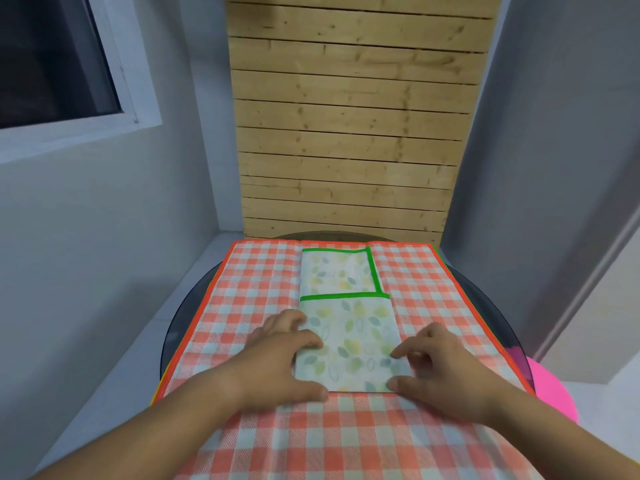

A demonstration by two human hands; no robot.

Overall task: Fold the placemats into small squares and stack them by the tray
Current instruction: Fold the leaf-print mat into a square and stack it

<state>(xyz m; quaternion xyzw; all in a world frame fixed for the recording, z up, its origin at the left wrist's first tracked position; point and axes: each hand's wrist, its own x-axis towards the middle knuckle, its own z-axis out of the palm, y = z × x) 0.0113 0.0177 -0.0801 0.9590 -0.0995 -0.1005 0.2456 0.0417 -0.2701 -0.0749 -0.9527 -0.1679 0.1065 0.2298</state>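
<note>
The folded leaf mat (pixel 349 344), edged in green, lay in the middle of a spread checked mat (pixel 249 282) covering the round glass desk (pixel 176 327). The left hand (pixel 277 362) pressed its spread fingers onto the mat's near left edge. The right hand (pixel 446 365) pressed fingertips and thumb onto the near right corner. A pink object (pixel 554 386) showed at the desk's right.

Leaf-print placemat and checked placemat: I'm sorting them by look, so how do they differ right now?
The leaf-print placemat has green trim; the checked placemat has orange trim. The leaf-print placemat is folded narrow; the checked placemat lies spread flat. The leaf-print placemat lies atop the checked placemat, under the left hand and right hand. Both have coloured edging.
</note>
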